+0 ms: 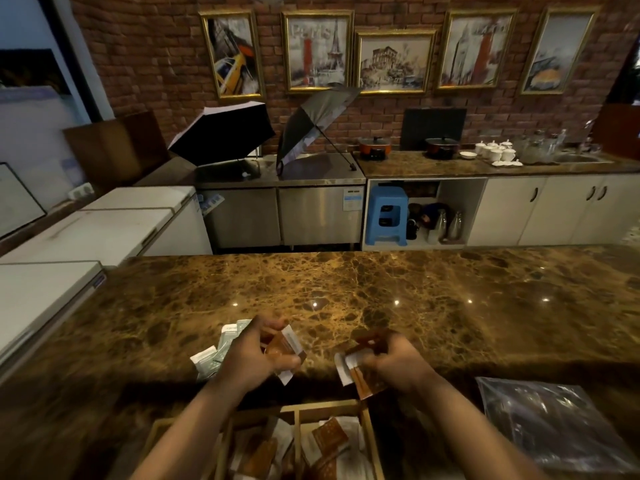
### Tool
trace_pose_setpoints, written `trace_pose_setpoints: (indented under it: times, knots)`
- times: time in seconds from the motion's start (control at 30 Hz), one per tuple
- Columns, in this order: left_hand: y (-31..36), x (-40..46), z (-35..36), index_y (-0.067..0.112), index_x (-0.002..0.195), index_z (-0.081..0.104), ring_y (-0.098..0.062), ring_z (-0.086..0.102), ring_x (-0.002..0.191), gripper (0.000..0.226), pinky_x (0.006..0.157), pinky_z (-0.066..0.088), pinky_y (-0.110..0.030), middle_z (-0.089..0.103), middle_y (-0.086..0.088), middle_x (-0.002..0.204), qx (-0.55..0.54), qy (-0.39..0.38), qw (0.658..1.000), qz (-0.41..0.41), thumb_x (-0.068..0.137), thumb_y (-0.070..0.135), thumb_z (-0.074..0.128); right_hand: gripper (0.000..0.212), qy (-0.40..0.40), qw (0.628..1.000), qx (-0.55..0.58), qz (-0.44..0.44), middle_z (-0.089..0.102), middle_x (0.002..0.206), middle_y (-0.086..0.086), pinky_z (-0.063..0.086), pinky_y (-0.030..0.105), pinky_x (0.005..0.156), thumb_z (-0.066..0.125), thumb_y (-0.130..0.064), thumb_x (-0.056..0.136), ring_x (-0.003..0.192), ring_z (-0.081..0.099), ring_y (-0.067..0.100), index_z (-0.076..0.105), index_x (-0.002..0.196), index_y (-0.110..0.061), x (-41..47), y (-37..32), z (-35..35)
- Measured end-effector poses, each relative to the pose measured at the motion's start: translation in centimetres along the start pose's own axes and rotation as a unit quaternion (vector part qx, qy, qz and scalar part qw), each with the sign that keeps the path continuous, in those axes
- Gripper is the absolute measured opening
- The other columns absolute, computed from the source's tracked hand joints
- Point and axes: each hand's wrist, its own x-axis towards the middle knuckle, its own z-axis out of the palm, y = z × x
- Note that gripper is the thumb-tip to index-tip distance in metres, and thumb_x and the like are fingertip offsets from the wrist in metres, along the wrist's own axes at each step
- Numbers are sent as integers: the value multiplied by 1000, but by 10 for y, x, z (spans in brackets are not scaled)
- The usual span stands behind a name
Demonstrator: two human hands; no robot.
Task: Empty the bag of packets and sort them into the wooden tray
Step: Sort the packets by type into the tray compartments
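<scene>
My left hand [251,358] grips a few orange-brown packets [285,351] above the marble counter. Just to the right, my right hand [391,362] holds more orange-brown packets [356,374] with white ends. Grey-green and white packets [216,353] lie loose on the counter, partly hidden behind my left hand. The wooden tray [296,408] sits at the near edge under my forearms, its compartments holding several orange and white packets [329,441]. The clear plastic bag [554,424] lies flat on the counter at the right.
The brown marble counter [363,292] stretches wide beyond my hands. White chest freezers [104,230] stand to the left. Behind are a steel cabinet with two open umbrellas [263,133], a blue stool [386,216] and a back counter with pots and cups.
</scene>
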Motion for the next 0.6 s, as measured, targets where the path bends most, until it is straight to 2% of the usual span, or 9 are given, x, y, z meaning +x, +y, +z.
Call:
trace_pose_setpoints:
  times: [0.07,0.13,0.2,0.27,0.33,0.43,0.5,0.6]
  knots:
    - [-5,-15,-7,26,108,59,-16,67,92,58,76,55,-32,66,8,99,-12,-6,1000,-2,62,17,94,41,-16,999,-28,-27,68,102,0,60,23,70,76,-7,83,90,68,13,63,120,-19,-11,-4,8]
    - [-9,-33,-11,25,106,58,-17,68,90,62,72,53,-26,66,5,97,-15,-19,1000,-9,57,20,97,39,-41,994,-88,-46,65,97,-3,59,22,73,75,-6,84,85,64,8,64,118,-19,-19,-5,17]
    - [-15,-49,-13,23,105,59,-15,67,87,74,70,52,-25,68,0,95,-8,-31,999,-6,43,43,94,30,-70,979,-178,-72,63,105,-4,55,24,83,61,-2,91,91,61,7,66,115,-20,-24,-2,26]
    - [-28,-60,-13,21,103,60,-13,65,82,84,73,55,-32,69,-1,92,7,-39,999,10,36,61,89,30,-106,962,-241,-76,61,112,-5,53,18,83,57,-1,93,96,61,6,67,114,-21,-31,1,36]
    - [-37,-70,-13,23,102,60,-9,64,81,72,75,58,-36,68,3,92,43,-61,997,22,46,54,92,27,-131,950,-276,-60,63,112,-6,57,20,82,66,-8,91,97,63,6,67,109,-29,-37,6,43]
    - [-41,-87,-10,31,104,55,-7,66,83,50,67,56,-25,69,6,94,107,-110,988,9,67,30,88,29,-118,941,-310,-65,64,117,-2,60,33,87,76,-23,84,102,66,13,66,108,-36,-43,8,53]
    - [-44,-93,-8,37,103,50,-6,64,83,47,67,56,-25,68,10,95,172,-117,978,23,70,32,83,35,-86,933,-339,-91,63,120,-5,59,34,90,77,-28,83,104,64,12,64,113,-38,-50,4,57]
    - [-44,-100,-9,44,102,44,-4,63,88,57,72,57,-27,65,17,99,217,-111,968,59,59,45,83,39,-49,905,-398,-144,61,120,-11,54,31,92,78,-32,82,108,60,11,62,117,-38,-57,-2,57]
